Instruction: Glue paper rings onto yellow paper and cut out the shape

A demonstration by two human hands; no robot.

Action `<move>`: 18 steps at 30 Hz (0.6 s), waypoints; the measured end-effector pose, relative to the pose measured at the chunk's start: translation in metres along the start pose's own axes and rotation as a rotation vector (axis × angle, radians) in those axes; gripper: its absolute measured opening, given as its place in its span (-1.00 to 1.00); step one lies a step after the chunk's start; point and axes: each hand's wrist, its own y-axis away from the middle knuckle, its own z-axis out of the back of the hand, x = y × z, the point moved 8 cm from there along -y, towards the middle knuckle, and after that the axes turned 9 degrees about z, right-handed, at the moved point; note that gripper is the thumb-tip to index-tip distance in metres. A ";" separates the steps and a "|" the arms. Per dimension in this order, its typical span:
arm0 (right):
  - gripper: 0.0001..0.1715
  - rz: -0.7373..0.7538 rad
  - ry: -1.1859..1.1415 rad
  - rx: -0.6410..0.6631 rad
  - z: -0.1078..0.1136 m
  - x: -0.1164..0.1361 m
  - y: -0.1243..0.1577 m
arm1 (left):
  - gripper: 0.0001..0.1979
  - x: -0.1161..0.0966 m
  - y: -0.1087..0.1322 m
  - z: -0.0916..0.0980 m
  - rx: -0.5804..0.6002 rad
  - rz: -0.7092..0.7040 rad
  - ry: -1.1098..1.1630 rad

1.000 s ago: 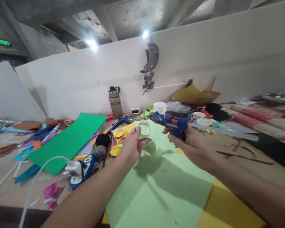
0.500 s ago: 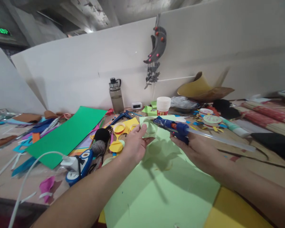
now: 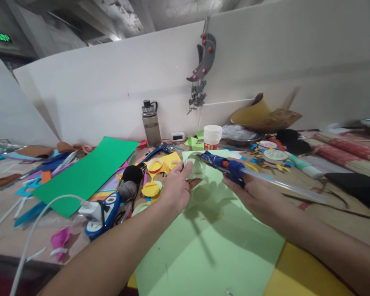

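My left hand (image 3: 179, 185) pinches a small pale green paper piece (image 3: 197, 164) between thumb and fingers, above a large light green sheet (image 3: 209, 246). In my right hand (image 3: 246, 189) is a blue glue gun (image 3: 223, 162), with a long clear glue stick (image 3: 280, 183) jutting from its rear. The gun's nozzle points left, at the edge of the paper piece; whether it touches cannot be told. Yellow paper with round cut-outs (image 3: 151, 189) lies left of my left hand.
A bottle (image 3: 151, 125), small white clock (image 3: 177, 137) and stacked paper cups (image 3: 212, 137) stand at the back. Left are a green sheet (image 3: 86, 176), a black ball (image 3: 132, 175) and a blue power strip (image 3: 102, 218) with a white cable. A decorated disc (image 3: 275, 157) lies right.
Both hands, the paper piece and the glue gun have shifted very slightly to the right in view. The holds are the same.
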 end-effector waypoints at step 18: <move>-0.75 -0.005 -0.054 -0.021 0.001 0.002 0.001 | -0.84 0.002 -0.001 -0.001 0.031 -0.003 -0.014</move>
